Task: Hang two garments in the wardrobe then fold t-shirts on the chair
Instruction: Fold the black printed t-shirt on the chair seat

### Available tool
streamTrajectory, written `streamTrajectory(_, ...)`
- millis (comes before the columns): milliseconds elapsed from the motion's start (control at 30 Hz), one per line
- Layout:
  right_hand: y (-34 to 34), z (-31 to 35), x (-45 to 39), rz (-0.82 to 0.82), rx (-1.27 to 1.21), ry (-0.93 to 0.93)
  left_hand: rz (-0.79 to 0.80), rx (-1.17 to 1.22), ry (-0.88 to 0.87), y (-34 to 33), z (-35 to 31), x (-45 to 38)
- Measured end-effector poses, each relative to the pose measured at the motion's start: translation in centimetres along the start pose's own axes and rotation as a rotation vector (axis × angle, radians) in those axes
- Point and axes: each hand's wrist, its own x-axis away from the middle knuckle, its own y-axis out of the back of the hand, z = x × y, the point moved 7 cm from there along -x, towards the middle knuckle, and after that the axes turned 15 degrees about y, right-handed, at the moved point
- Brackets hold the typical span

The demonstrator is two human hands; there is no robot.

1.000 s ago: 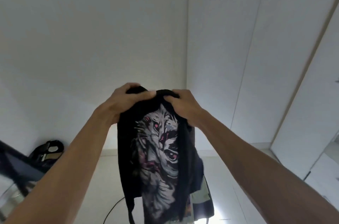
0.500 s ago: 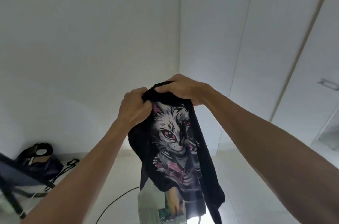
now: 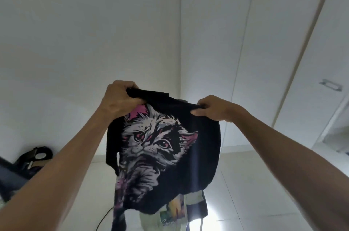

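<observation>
A black t-shirt point(image 3: 198, 145) with a white and pink cat print hangs in the air in front of me. My left hand point(image 3: 119, 100) grips its top edge at the left. My right hand point(image 3: 213, 109) pinches the same edge at the right, so the cloth is stretched between them. Below the hanging shirt another garment point(image 3: 179, 212) with a pale printed panel shows, lying on something I cannot make out. The white wardrobe doors point(image 3: 283, 60) stand shut at the right, one with a metal handle point(image 3: 330, 84).
A dark bag point(image 3: 34, 157) lies on the pale tiled floor by the left wall. A dark blurred object point(image 3: 9, 177) juts in at the left edge. A thin black cable point(image 3: 103, 217) runs across the floor. A white wall fills the background.
My hands have moved apart along the shirt's top edge, spreading the bunched cloth so the whole cat face shows. The view has tilted slightly.
</observation>
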Motion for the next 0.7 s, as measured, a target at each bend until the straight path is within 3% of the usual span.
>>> streamTrajectory(133,0.8,1.2,0.6,-0.173,-0.157,0.091,-0.099,-0.107,0.061,1.0,2.3,0.1)
streamTrajectory(267,0.9,1.3,1.4,0.090,0.084,0.068,-0.223,-0.143,0.093,2.4,3.2,0.8)
streamTrajectory(333,1.4,0.1,1.8,0.134,0.222,0.035,-0.266,-0.120,0.101,3.2,4.2,1.1)
streamTrajectory(400,2.2,-0.6,2.4,0.008,0.166,0.050,-0.279,-0.100,0.090,3.6,5.2,1.7)
streamTrajectory(533,3.5,-0.3,3.5,-0.370,-0.180,0.132,-0.328,-0.013,0.095,3.7,6.2,3.4)
streamTrajectory(700,3.7,0.3,4.0,-0.352,0.017,0.184,-0.376,0.097,0.226,3.2,7.6,5.4)
